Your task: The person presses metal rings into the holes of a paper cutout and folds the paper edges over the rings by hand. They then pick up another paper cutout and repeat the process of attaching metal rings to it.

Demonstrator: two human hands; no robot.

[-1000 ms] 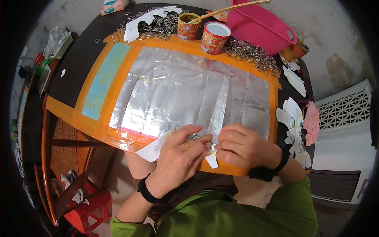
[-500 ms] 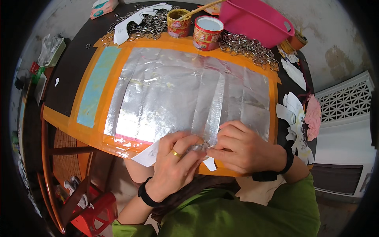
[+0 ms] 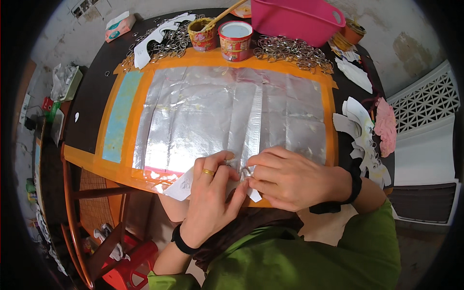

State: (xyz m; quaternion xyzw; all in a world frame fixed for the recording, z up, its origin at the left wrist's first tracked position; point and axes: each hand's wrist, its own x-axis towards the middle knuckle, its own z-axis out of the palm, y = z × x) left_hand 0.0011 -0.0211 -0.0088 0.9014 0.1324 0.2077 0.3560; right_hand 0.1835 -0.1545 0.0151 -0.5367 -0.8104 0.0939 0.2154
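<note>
At the table's near edge, my left hand (image 3: 209, 198) rests over a white cut-out piece (image 3: 181, 187), its fingers apart and its thumb close to a small metal ring (image 3: 245, 172). A gold band is on one finger. My right hand (image 3: 282, 178) has its fingers pinched together at that ring, just beside the left thumb. The white piece shows on both sides of the left hand; its middle is hidden beneath the fingers. Under both hands lies a silver foil-like sheet (image 3: 203, 113) edged with orange tape (image 3: 330, 128).
Metal rings (image 3: 295, 54) lie heaped at the back, near a lidded tin (image 3: 235, 41), another tin (image 3: 202, 36) with a stick in it and a pink basin (image 3: 295, 21). White cut-outs (image 3: 360, 128) and a pink cloth (image 3: 385, 126) lie at the right. A red stool (image 3: 130, 270) stands below left.
My left fingers have spread and drawn back from the ring they were pinching. The right hand stays pinched at it. The whole view has shifted slightly.
</note>
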